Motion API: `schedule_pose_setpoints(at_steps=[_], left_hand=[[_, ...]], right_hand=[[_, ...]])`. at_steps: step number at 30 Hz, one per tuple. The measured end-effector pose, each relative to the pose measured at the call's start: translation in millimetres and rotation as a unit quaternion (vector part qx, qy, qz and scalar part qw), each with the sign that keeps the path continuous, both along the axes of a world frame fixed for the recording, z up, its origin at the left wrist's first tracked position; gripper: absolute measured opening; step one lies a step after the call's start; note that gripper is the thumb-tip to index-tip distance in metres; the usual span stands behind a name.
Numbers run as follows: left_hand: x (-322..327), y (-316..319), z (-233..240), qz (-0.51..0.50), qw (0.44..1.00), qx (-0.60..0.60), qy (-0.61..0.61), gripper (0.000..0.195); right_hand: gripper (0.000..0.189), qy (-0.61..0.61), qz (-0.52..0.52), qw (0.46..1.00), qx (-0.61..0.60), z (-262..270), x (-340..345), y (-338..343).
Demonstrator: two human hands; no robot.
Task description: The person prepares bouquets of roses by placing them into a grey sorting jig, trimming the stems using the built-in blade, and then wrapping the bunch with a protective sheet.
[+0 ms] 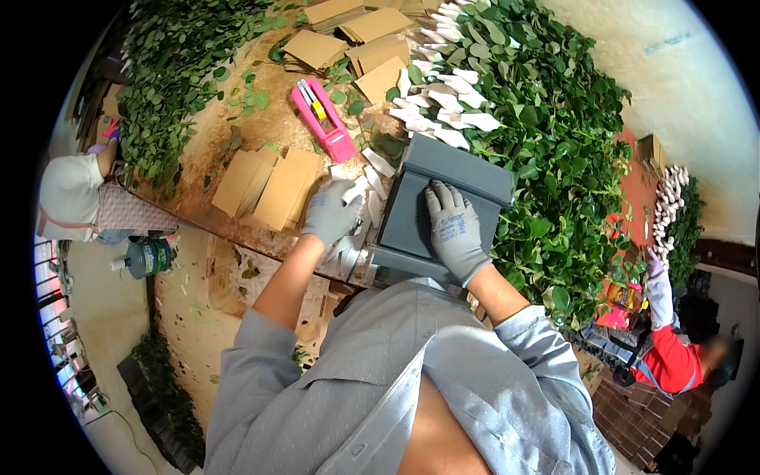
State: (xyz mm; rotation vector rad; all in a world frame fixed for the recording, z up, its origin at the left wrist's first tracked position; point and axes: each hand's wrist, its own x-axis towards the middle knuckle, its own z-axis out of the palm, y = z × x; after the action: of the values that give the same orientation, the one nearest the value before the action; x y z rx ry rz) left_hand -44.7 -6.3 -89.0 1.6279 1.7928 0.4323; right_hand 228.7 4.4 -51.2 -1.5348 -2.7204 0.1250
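Observation:
My left hand (333,209), in a grey work glove, is low over loose white strips (373,193), right of the cardboard stacks. Its fingers curl downward among the strips, and I cannot tell whether it grips one. My right hand (456,233), in a matching glove that bears printing, lies flat on a dark grey ribbed board (407,214) with a raised ledge at its far end. Beyond the left hand lies a pink tape dispenser (323,120) with a yellow part. White-wrapped flower heads (442,101) with leafy green stems (546,172) are piled beyond and right of the board.
Cardboard sheets (288,189) stand in stacks near the table edge, with more cardboard pieces (377,25) at the back. Leafy stems (184,77) cover the far left. One person (71,199) is at left, another (671,356) at right. A water bottle (142,260) stands below the table's left side.

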Motion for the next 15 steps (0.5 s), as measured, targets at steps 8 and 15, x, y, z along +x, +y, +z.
schedule_pose_setpoints(at_steps=[8,15], left_hand=[[52.4,41.5,-41.7,-0.099,0.959,0.08,0.255,0.066],[27.3,8.5,-64.9,-0.12,0.972,0.058,0.193,0.058]], right_hand=[[0.048,0.027,-0.004,0.999,0.019,7.5,-2.0,-0.9],[0.049,0.032,0.002,0.999,0.026,1.4,0.3,1.4]])
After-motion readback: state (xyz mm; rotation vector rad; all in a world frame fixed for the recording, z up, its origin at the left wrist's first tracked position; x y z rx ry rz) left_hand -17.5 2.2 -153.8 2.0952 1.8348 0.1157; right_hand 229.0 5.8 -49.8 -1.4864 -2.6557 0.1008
